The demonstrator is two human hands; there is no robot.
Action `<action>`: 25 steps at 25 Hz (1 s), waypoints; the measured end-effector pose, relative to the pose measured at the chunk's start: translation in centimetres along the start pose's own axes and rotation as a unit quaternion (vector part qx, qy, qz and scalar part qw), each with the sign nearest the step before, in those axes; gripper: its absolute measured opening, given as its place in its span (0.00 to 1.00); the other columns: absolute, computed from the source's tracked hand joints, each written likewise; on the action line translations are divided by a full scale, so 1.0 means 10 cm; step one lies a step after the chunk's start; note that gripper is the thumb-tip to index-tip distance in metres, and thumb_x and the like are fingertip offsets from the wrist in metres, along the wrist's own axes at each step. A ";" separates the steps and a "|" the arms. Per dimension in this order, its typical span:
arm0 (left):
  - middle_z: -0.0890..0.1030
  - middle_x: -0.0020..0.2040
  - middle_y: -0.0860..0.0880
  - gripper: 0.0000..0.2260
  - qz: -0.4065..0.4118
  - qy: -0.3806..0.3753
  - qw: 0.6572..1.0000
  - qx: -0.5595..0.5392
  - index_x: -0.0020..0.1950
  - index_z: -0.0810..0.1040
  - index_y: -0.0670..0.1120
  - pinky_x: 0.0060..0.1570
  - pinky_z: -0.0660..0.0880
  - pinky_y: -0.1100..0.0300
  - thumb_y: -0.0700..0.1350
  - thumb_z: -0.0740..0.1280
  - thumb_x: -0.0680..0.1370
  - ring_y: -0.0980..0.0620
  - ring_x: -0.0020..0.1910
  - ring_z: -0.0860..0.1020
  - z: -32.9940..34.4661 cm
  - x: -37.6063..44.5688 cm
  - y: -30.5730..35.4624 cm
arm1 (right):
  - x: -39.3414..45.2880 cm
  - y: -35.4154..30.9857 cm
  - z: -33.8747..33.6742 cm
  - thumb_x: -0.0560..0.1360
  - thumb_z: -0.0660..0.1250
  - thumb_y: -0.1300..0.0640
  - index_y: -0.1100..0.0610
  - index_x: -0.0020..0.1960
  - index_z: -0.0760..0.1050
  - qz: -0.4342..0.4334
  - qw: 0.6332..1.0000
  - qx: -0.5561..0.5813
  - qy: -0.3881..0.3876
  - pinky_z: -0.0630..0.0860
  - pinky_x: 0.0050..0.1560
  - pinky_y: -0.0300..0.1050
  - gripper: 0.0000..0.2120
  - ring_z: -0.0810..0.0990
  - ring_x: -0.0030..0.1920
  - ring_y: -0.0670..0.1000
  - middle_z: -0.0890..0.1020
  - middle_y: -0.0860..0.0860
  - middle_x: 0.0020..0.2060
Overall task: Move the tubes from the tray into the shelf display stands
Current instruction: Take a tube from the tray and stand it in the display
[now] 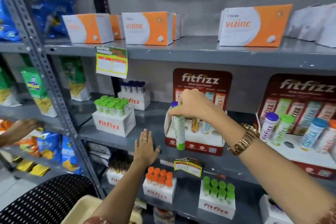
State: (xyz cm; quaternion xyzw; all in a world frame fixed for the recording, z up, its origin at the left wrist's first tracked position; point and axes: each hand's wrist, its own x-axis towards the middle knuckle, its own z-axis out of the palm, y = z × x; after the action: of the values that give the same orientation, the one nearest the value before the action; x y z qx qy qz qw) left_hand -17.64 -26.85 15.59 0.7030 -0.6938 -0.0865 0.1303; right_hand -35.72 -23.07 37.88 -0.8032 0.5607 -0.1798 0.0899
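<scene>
While the right hand (pixel 192 104) grips a green-capped tube (pixel 179 129) by its top, the tube hangs upright in front of the left end of a red and white display stand (pixel 194 143) on the middle shelf (pixel 116 139). A purple cap shows just behind the fingers, though I cannot tell whether it belongs to a second tube in the grip or to 1 seated in the stand. Inside the stand, a gold tube (pixel 195 124) and a pale blue tube (pixel 206 127) sit upright in their holes. The left hand (pixel 145 146) is open, fingers spread, palm flat against the front edge of the same shelf, to the left of the stand. A second display stand (pixel 309 158) at the right holds 4 tilted tubes. On the left of the shelf stands a white box of green-capped tubes (pixel 113 116). A beige tray (pixel 81 209) shows at the bottom edge, under the left forearm.
</scene>
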 end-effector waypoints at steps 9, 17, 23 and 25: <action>0.48 0.78 0.44 0.30 0.010 -0.060 0.998 0.025 0.76 0.47 0.43 0.74 0.41 0.43 0.58 0.49 0.81 0.48 0.77 0.46 0.37 0.19 0.07 | 0.23 0.28 -0.06 0.69 0.71 0.49 0.57 0.27 0.69 0.020 0.998 -0.040 -0.049 0.63 0.22 0.40 0.19 0.69 0.21 0.48 0.71 0.49 0.23; 0.46 0.78 0.46 0.30 0.009 -0.068 0.997 0.018 0.76 0.45 0.44 0.74 0.39 0.44 0.60 0.48 0.80 0.48 0.77 0.45 0.38 0.20 0.07 | 0.37 0.25 -0.07 0.70 0.69 0.64 0.58 0.41 0.79 0.056 0.996 0.008 -0.066 0.78 0.27 0.39 0.02 0.84 0.32 0.52 0.82 0.55 0.37; 0.46 0.78 0.46 0.30 0.003 -0.067 0.998 0.022 0.76 0.45 0.45 0.73 0.39 0.45 0.60 0.47 0.80 0.48 0.77 0.44 0.41 0.22 0.06 | 0.40 0.29 0.15 0.69 0.70 0.66 0.57 0.49 0.80 0.012 0.999 -0.030 0.005 0.73 0.41 0.45 0.11 0.80 0.49 0.58 0.81 0.58 0.50; 0.47 0.78 0.46 0.30 0.003 -0.062 0.998 0.024 0.76 0.45 0.45 0.74 0.39 0.45 0.60 0.47 0.80 0.48 0.77 0.45 0.42 0.22 0.06 | 0.42 0.33 0.23 0.69 0.69 0.67 0.59 0.55 0.78 -0.002 0.999 -0.033 0.020 0.71 0.41 0.45 0.14 0.78 0.51 0.60 0.80 0.59 0.51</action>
State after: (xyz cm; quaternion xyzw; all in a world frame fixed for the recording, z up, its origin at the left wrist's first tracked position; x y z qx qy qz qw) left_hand -19.47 -29.26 11.92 0.6973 -0.7044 -0.1122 0.0703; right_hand -36.35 -28.27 35.40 -0.8029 0.5668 -0.1775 0.0512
